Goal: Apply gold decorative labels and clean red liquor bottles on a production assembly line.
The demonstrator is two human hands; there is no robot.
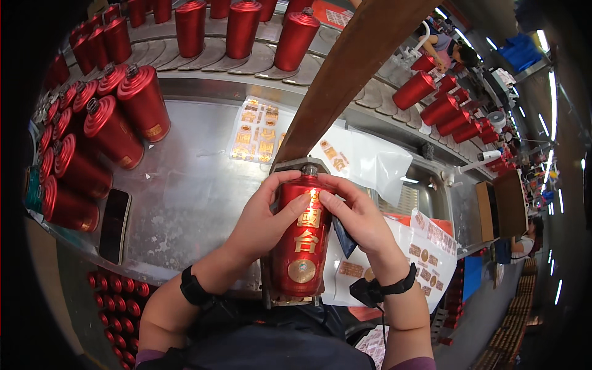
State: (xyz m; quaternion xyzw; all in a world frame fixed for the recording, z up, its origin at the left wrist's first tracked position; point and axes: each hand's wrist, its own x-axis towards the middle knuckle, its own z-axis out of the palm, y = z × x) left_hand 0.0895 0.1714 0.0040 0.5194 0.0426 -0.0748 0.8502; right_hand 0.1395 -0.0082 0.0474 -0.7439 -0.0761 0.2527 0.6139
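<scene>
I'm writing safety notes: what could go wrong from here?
Gold lettering on the nearest bottle might smear or shift where the left grip and right grip touch it.
The phone by the near edge of the bench could be knocked off.
The closely packed red bottles at left might topple if bumped.

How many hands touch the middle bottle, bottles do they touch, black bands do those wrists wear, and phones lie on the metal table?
Hands, left and right: 2
Red bottle: 1
Black bands: 2
Phone: 1
Total: 6
</scene>
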